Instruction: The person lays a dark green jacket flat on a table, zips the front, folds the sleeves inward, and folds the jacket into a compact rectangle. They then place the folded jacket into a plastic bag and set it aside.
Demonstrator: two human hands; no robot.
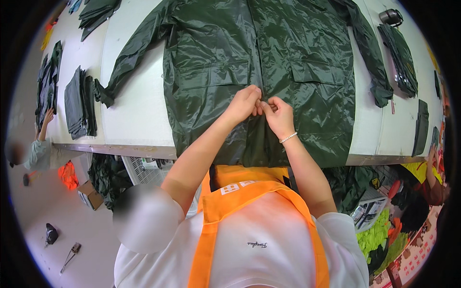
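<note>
At frame centre, our left hand (245,103) and right hand (278,114) pinched the front seam of the dark green raincoat (216,53), spread flat on the white table (137,110) for easy reach.

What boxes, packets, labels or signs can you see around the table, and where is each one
Cardboard box: on the floor lower left, small, brown, open-topped.
Printed packets: below the table's right end, flat, white and grey.
Red sheet: floor at lower right, red with pale markings.
Apron label: white patch on orange apron.

Dark green raincoat (269,62) on a white table (134,115); orange apron (225,211), white shirt (259,245).
</note>
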